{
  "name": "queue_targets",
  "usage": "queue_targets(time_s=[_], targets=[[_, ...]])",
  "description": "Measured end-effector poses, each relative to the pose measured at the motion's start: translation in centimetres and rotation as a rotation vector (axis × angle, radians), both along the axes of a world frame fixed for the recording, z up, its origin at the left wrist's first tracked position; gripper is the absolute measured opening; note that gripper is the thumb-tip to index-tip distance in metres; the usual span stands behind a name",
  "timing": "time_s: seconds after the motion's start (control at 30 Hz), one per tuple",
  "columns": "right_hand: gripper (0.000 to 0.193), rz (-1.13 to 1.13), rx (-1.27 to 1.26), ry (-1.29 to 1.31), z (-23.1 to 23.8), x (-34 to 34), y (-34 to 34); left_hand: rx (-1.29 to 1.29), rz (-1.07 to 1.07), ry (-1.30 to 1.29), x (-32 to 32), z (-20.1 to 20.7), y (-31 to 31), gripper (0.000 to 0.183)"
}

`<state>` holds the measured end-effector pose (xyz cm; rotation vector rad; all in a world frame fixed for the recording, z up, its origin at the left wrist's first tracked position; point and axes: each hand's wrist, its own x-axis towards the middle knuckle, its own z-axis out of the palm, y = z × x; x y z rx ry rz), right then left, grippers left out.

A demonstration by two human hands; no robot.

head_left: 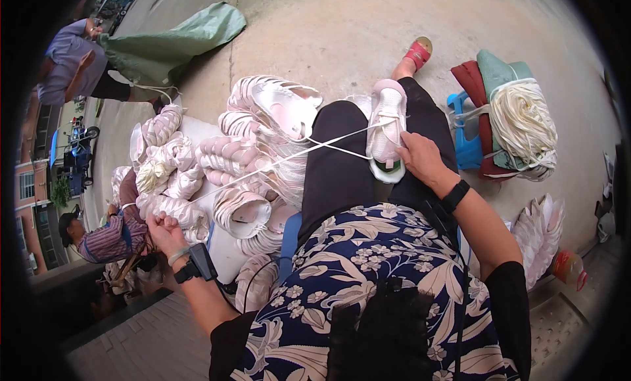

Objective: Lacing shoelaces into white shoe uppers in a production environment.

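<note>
In the head view, the pink-and-white shoe (384, 134) lies lengthwise along the dark-trousered thighs (336, 161), toe away from the wearer; the right hand (424, 159) clasps its side, the left hand (165, 233) pinches its lace (322, 144). Pale concrete (315, 39) spreads beyond.

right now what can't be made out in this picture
In the head view:
Sole of the shoe: faces away, hidden by the shoe itself.
End of the lace at the left hand: too small, behind curled fingers.
Left foot: hidden behind the left knee.
Seat of the blue stool: covered by the red cloth.
</note>
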<state>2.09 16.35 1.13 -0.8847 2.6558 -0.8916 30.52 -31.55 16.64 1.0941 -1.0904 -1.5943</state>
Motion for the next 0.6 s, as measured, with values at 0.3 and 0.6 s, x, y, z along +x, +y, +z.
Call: queue_targets(time_s=[0.3,0.6], targets=[[0.017,0.079,0.038,0.011,-3.2,-2.1,2.2,-0.001,-0.062,0.117,-4.8,-3.8,5.4,0.02],[0.026,-0.061,-0.327,-0.701,5.6,-1.0,4.7,0.009,-0.399,0.089,-10.5,-2.4,8.6,0.016]])
